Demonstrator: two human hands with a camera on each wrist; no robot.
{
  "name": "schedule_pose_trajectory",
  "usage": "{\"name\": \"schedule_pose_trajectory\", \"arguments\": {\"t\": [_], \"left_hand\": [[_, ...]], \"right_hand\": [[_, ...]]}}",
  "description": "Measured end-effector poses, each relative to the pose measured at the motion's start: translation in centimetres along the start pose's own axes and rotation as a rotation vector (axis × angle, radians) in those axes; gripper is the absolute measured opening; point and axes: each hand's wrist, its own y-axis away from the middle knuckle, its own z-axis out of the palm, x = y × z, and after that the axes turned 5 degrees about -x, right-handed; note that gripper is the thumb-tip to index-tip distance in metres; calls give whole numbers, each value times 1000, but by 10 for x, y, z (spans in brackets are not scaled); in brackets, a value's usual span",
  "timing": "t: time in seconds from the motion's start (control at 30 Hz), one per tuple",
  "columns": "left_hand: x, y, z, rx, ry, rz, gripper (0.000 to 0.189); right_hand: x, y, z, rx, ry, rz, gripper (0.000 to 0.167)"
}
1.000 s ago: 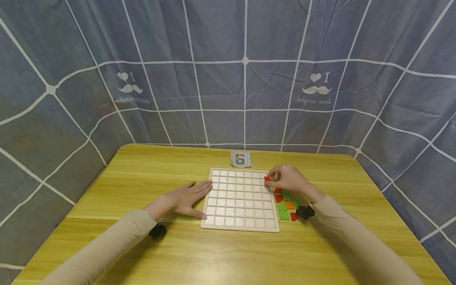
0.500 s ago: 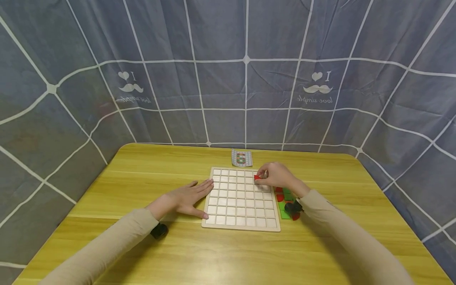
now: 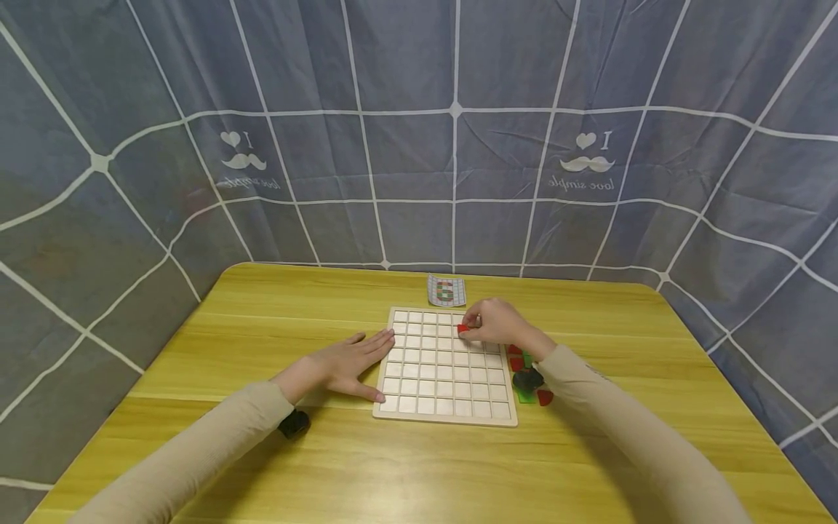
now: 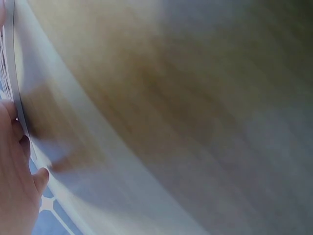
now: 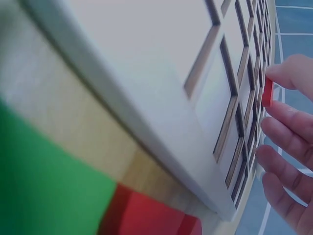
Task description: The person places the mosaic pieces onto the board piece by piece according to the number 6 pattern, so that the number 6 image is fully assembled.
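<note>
On my head feed, the right hand [image 3: 496,322] pinches a red tile [image 3: 463,330] between thumb and index finger, over the far part of the wooden grid board [image 3: 445,372], right of its middle. Fingertips cover much of the tile, so from above I can't tell its long axis. My right wrist feed shows it edge-on: a slim strip running nearly up and down that frame, roughly in line with the board's face. Whether it touches the board, I can't tell. The other fingers curl loosely below the pinch.

The left hand [image 3: 343,365] lies at the board's left edge, thumb spread well away from the fingers, its tip on the near part of the frame. A printed card [image 3: 447,291] sits just beyond the board; loose red tiles [image 3: 545,398] and green tiles [image 3: 527,397] lie to its right, partly hidden beneath the right wrist.
</note>
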Motion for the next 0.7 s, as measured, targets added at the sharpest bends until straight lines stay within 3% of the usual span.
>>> {"name": "schedule_pose_trajectory", "arguments": {"t": [0.7], "left_hand": [[3, 0, 0, -11, 16, -24, 105]], "right_hand": [[-2, -2, 7, 4, -56, 27, 24]]}}
